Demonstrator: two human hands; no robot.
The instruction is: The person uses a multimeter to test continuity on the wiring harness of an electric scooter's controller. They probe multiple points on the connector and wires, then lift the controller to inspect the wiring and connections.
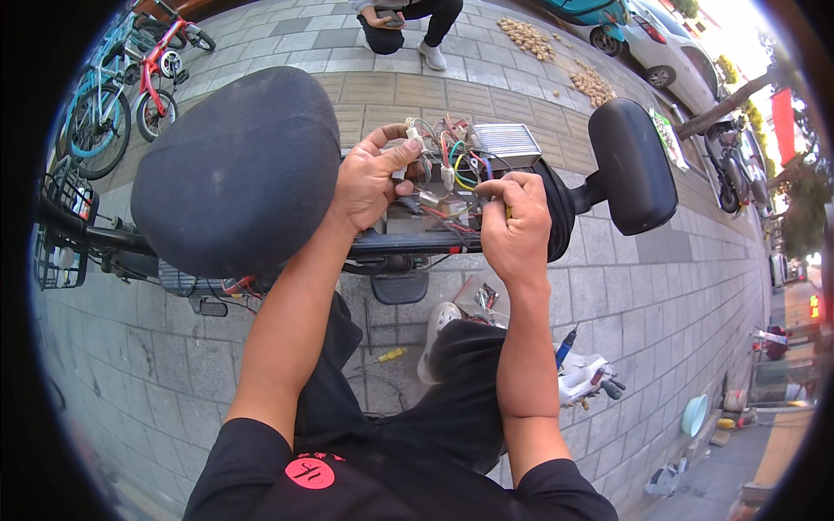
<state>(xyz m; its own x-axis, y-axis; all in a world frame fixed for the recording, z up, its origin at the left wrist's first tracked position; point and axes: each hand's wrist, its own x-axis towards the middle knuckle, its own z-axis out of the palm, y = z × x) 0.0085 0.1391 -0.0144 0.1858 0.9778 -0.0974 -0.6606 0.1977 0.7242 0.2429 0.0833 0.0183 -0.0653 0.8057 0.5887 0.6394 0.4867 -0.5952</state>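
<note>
My left hand (373,174) pinches a white plastic wire connector (413,132) between thumb and fingers, over the open wiring bay of an electric bike. Loose coloured wires (453,156) run through the bay, with another white connector (448,177) hanging among them. At the bay's right side my right hand (516,217) is closed. A bit of yellow shows between its fingers, but what it grips is mostly hidden. Behind the wires sits a silver finned metal box (506,143), next to my right hand. The black saddle (243,165) lies left of my left hand.
A black backrest pad (632,167) rises at the right. On the paving lie a yellow-handled tool (393,354), a tray of small parts (483,297) and a blue-handled screwdriver (566,344). A person (408,22) crouches opposite. Parked bicycles (104,113) stand at far left.
</note>
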